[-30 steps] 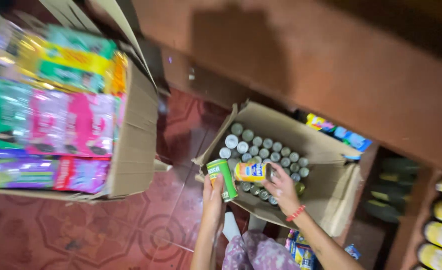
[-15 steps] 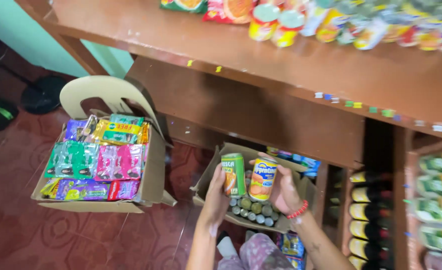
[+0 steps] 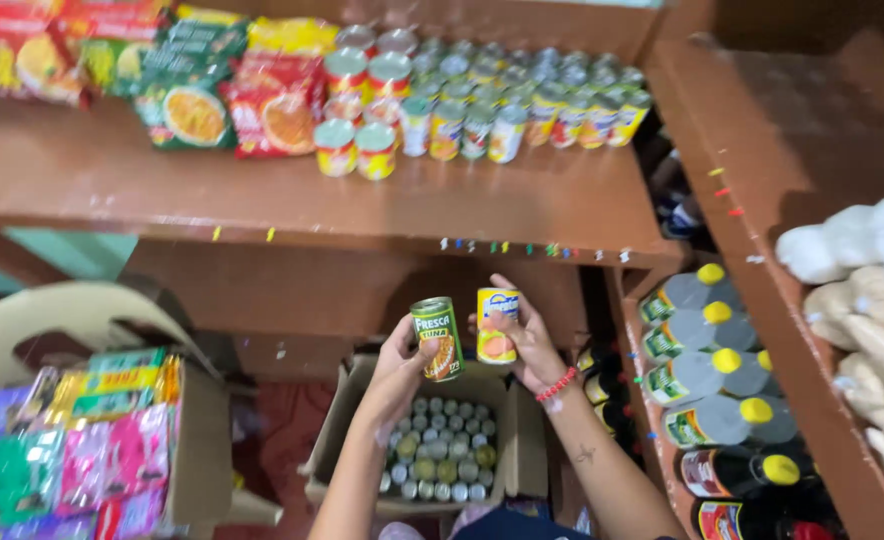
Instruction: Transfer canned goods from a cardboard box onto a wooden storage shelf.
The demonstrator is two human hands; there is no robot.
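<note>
My left hand (image 3: 397,372) holds a green can (image 3: 438,338) upright, just below the edge of a brown wooden shelf (image 3: 292,205). Beside it, my right hand (image 3: 527,345), with a red bracelet at the wrist, grips a yellow can (image 3: 496,325). The two cans are nearly touching. Below my hands stands an open cardboard box (image 3: 337,435) filled with several more cans (image 3: 442,455). On the shelf above stand rows of cans (image 3: 482,100) and snack packets (image 3: 202,90).
At the lower left, another cardboard box (image 3: 202,450) holds colourful sachets (image 3: 72,440), with a beige plastic chair (image 3: 57,315) behind it. Bottles with yellow caps (image 3: 712,370) lie on the right-hand shelf. White sacks (image 3: 862,270) sit at the far right.
Both hands have lifted the two cans out of the box and up toward the shelf. The view has tilted upward, bringing the stocked shelf top into sight.
</note>
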